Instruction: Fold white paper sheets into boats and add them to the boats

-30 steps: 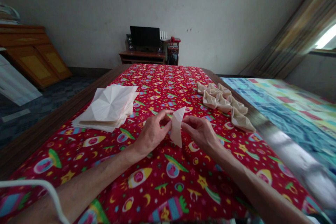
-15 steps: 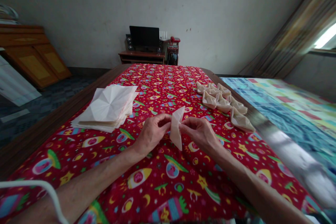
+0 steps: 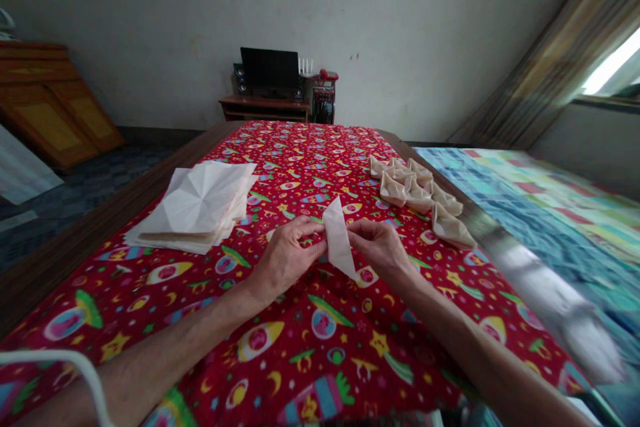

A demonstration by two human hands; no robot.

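Between my hands, just above the red patterned cloth point(image 3: 320, 307), is a folded piece of paper point(image 3: 339, 240), pale cream with slanted ends. My left hand point(image 3: 287, 250) pinches its left edge between thumb and fingers. On the other side, the fingertips of my right hand point(image 3: 380, 247) are closed at its right edge, partly behind the paper. A stack of creased square paper sheets point(image 3: 200, 200) lies to the left. Several folded paper pieces point(image 3: 413, 187) rest in a cluster on the right, one of them point(image 3: 453, 227) nearer to me.
The dark wooden table edge point(image 3: 515, 260) runs along the right, beside a bed with a patchwork cover point(image 3: 510, 193). A white cable point(image 3: 83, 363) crosses my left forearm. Beyond the table stand a monitor point(image 3: 270, 68) and a red telephone point(image 3: 328, 75).
The folded paper has turned, so its broad face now shows more and its lower tip points further right. Both hands still hold it. The whole view has shifted slightly.
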